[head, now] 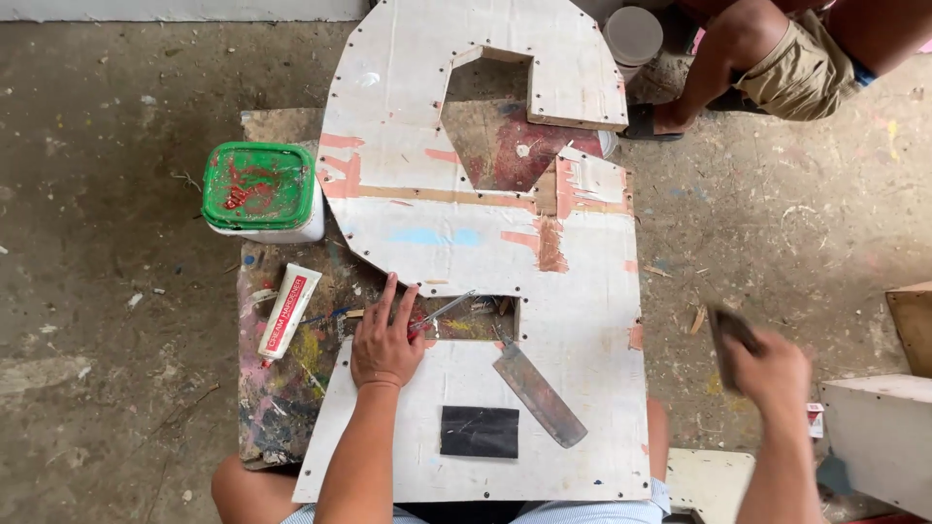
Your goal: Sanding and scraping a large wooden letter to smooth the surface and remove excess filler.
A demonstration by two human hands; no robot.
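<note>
One white board [485, 243] on paint-spattered table [291, 388], concrete floor [97, 243].

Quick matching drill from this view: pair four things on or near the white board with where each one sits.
Things:
1. putty knife
2. black sandpaper sheet
3. green-lidded tub
4. white tube

Places:
A. on the paint-stained table, left of the left hand
B. at the table's far left corner
C. flat on the board, near its near edge
D. lying diagonally on the board, right of the left hand

Pairs: 1-D, 2-C, 3-B, 4-A
</note>
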